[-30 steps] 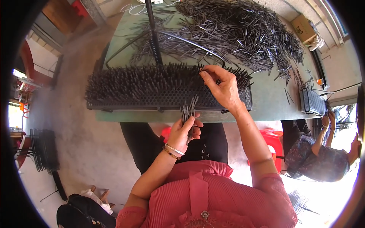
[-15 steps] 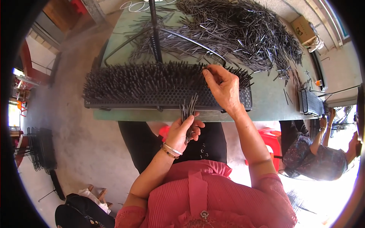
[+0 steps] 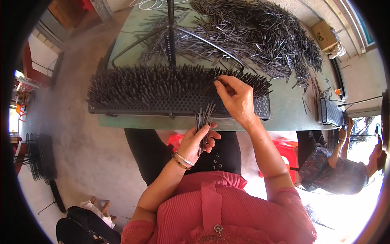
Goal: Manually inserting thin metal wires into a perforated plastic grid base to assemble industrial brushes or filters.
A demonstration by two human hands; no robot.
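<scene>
A long black perforated panel [image 3: 140, 109] lies along the table's near edge. Thin black strips [image 3: 142, 83] stand up from most of its holes, while the holes along the front and at the right end are bare. My left hand [image 3: 191, 143] is closed around a loose bundle of the same strips [image 3: 204, 116], held upright just in front of the panel. Over the right part of the panel, my right hand [image 3: 239, 99] is closed, thumb and forefinger pinched on a thin black strip among the standing ones. Its other fingers are curled, and the strip's lower end is hidden.
Behind the panel rises a black metal stand [image 3: 171, 36] with splayed legs. A large heap of loose strips [image 3: 260, 34] covers the far part of the green table [image 3: 284, 112]. A cardboard box [image 3: 325, 35] stands far right; another person [image 3: 335, 171] works at a second panel [image 3: 331, 113].
My right hand has shifted slightly left and down along the standing strips, still pinched. The left hand keeps its bundle almost in place. The view has shifted slightly.
</scene>
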